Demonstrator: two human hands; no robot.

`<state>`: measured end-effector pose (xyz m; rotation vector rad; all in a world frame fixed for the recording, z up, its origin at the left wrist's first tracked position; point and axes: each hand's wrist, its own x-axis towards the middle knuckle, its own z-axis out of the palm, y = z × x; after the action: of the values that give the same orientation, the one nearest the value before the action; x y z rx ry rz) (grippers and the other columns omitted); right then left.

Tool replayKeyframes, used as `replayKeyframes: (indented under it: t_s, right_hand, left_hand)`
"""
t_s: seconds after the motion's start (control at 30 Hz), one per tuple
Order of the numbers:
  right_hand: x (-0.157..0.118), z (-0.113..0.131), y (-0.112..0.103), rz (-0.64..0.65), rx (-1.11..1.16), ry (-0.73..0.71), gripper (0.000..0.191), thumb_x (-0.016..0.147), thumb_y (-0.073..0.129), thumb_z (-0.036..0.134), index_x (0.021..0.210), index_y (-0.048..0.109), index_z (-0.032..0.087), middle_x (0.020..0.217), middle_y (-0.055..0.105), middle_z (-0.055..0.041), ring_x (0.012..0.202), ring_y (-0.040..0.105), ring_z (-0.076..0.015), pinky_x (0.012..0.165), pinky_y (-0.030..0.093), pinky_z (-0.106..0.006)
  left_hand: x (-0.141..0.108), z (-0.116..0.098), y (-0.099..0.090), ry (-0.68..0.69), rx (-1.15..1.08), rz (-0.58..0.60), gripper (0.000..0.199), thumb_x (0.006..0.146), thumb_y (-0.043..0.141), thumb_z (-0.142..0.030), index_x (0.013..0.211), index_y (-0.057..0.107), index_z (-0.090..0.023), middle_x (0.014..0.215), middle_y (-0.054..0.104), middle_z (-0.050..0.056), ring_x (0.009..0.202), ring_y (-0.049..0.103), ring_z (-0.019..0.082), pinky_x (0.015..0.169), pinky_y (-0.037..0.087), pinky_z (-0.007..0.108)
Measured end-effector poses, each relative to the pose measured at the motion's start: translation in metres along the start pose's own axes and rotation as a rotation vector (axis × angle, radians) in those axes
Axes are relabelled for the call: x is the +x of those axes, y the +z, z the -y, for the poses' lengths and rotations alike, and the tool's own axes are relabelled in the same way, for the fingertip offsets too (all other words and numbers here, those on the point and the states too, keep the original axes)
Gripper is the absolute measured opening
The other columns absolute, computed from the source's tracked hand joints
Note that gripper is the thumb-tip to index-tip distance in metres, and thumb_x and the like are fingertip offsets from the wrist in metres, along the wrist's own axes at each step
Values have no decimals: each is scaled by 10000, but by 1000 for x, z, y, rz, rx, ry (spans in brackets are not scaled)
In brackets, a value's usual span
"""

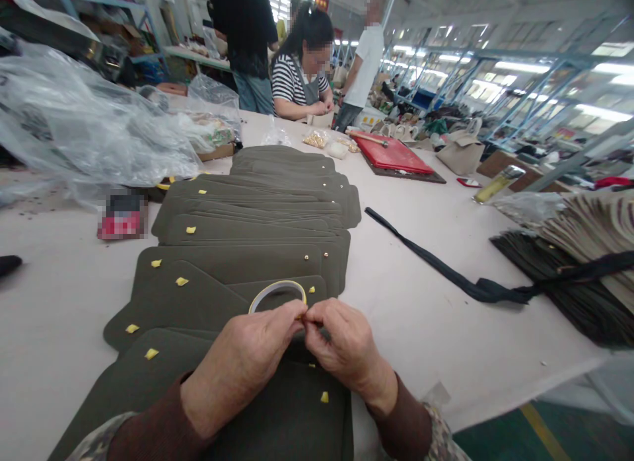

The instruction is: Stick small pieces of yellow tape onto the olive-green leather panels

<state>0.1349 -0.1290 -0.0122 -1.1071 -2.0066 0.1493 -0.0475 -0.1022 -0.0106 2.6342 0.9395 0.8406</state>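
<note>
My left hand (247,362) is closed round a roll of yellow tape (280,286), whose ring shows above the fingers. My right hand (344,345) touches it at the fingertips in a pinch; what lies between those fingertips is too small to make out. Beneath both hands spread overlapping dark olive panels (238,263), laid in a long row on the pale table (406,329). Small yellow tape pieces (151,354) stick to several panels, and small metal studs (325,255) show near the right edges of some.
Clear plastic bags (94,124) heap at the left. A black strap (436,266) crosses the right side towards stacked fabric pieces (559,283). Farther back are a red board (391,152), a bottle (498,183) and a seated person in stripes (302,84); two people stand nearby.
</note>
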Motion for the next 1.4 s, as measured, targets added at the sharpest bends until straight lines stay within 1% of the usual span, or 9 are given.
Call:
replayKeyframes:
  t_s: [0.17, 0.37, 0.5, 0.6, 0.7, 0.8, 0.93, 1.23, 1.4]
  right_hand:
    - [-1, 6, 4, -53, -11, 125, 169, 830, 487, 106, 779, 632, 176, 676, 651, -37, 628, 601, -150, 608, 483, -266]
    - [14, 12, 6, -32, 626, 825, 117, 775, 596, 253, 700, 619, 166, 500, 597, 29, 422, 559, -104, 428, 442, -195]
    - [15, -13, 10, -147, 742, 999, 152, 704, 670, 291, 669, 611, 155, 475, 590, 38, 384, 550, -96, 400, 450, -188]
    - [7, -35, 9, -201, 675, 1019, 201, 709, 702, 340, 708, 640, 149, 518, 621, 24, 422, 576, -105, 431, 491, -205]
    - [2, -48, 8, -203, 578, 929, 224, 752, 696, 370, 795, 674, 151, 642, 682, -12, 574, 654, -142, 554, 555, -248]
    - [0, -49, 8, -182, 554, 909, 235, 772, 690, 387, 816, 680, 157, 694, 699, -29, 657, 682, -168, 604, 571, -273]
    - [-5, -44, 1, -164, 544, 943, 249, 785, 691, 403, 831, 679, 159, 709, 704, -38, 661, 680, -170, 615, 575, -282]
    - [-21, -37, -10, -102, 603, 1074, 336, 729, 746, 465, 819, 684, 147, 745, 706, -47, 672, 670, -163, 623, 576, -267]
    - [-18, -28, -21, 60, 604, 1078, 344, 756, 711, 477, 783, 678, 135, 602, 655, -22, 514, 601, -136, 514, 524, -249]
  left_hand:
    - [5, 1, -6, -4, 13, 43, 244, 982, 333, -207, 926, 571, -199, 752, 657, 7, 671, 650, 132, 617, 503, 226]
    - [13, 0, -5, 20, 18, -64, 194, 946, 407, -156, 842, 567, -193, 684, 601, -11, 603, 588, 129, 552, 437, 238]
    - [15, 0, -4, 52, 9, -140, 133, 944, 436, -147, 899, 555, -186, 712, 608, -16, 635, 589, 116, 599, 446, 226]
    - [18, 8, -4, 13, 86, -132, 107, 951, 448, -174, 923, 551, -182, 770, 622, 1, 702, 591, 131, 674, 462, 249]
    - [22, 19, 0, -63, 251, -21, 126, 950, 438, -189, 906, 556, -181, 860, 624, 42, 811, 578, 191, 754, 467, 329]
    - [23, 26, 5, -122, 364, 119, 118, 929, 450, -165, 931, 567, -185, 914, 607, 65, 866, 545, 229, 797, 458, 388]
    - [21, 28, 7, -166, 382, 157, 145, 923, 432, -142, 969, 563, -184, 941, 583, 75, 859, 517, 238, 794, 453, 405]
    - [22, 36, 2, -171, 66, 113, 146, 955, 394, -180, 986, 536, -169, 904, 584, 53, 852, 529, 204, 783, 455, 359]
    - [20, 30, 0, -169, -112, 221, 121, 957, 402, -188, 983, 519, -198, 880, 597, 5, 782, 569, 147, 708, 462, 273]
